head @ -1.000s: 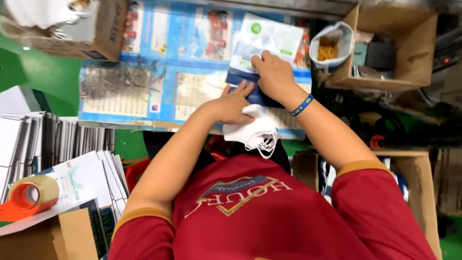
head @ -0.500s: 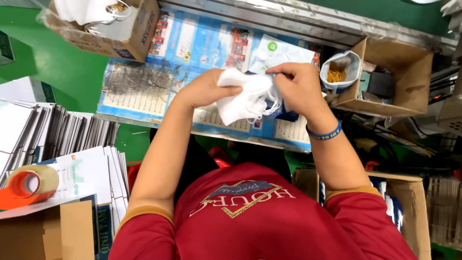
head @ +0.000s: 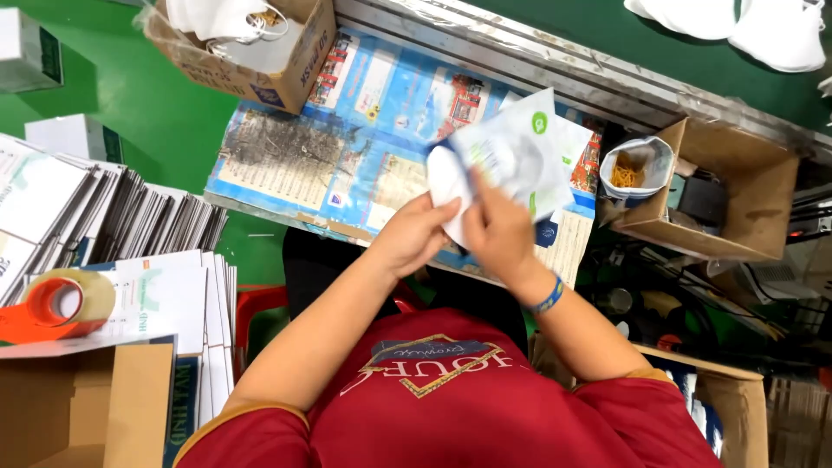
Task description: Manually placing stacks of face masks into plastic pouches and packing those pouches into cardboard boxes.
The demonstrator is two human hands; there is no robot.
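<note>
— White mask [head: 444, 186], half inside the printed pouch [head: 520, 156], sits above the tabletop [head: 286, 156]; left hand [head: 416, 234] clamped on the mask's edge.

— Right hand [head: 498, 230] is pinched on the pouch; a folded mask could jam or slip.

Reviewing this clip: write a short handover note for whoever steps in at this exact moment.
Left hand: grips the lower edge of a white face mask.
Right hand: holds the mask against a white printed pouch.
Both are held above the blue printed sheet on the bench.
Done: mask partly inside the pouch.
Left: mask not fully in; pouch still open. More masks sit in the cardboard box at top left.
</note>
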